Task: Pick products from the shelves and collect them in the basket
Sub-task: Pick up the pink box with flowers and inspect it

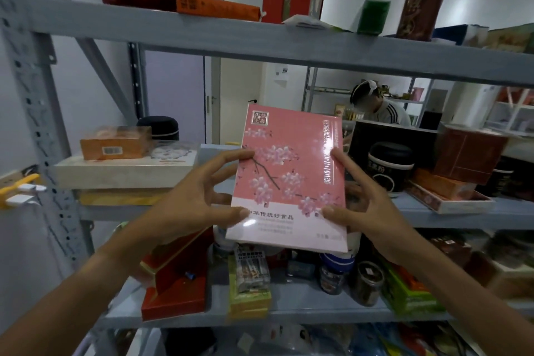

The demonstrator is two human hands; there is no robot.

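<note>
A flat pink box printed with blossom branches stands upright in front of the middle shelf, held between both hands. My left hand grips its left edge, thumb on the lower front and fingertips at the upper edge. My right hand holds the right edge the same way, thumb on the front and fingers behind. The box faces me, clear of the shelf boards. No basket is in view.
Grey metal shelving fills the view. A cream flat box with an orange box on top sits at the left; black jars and a brown box at the right. Red boxes, jars and packets crowd the lower shelf. A person stands behind the shelves.
</note>
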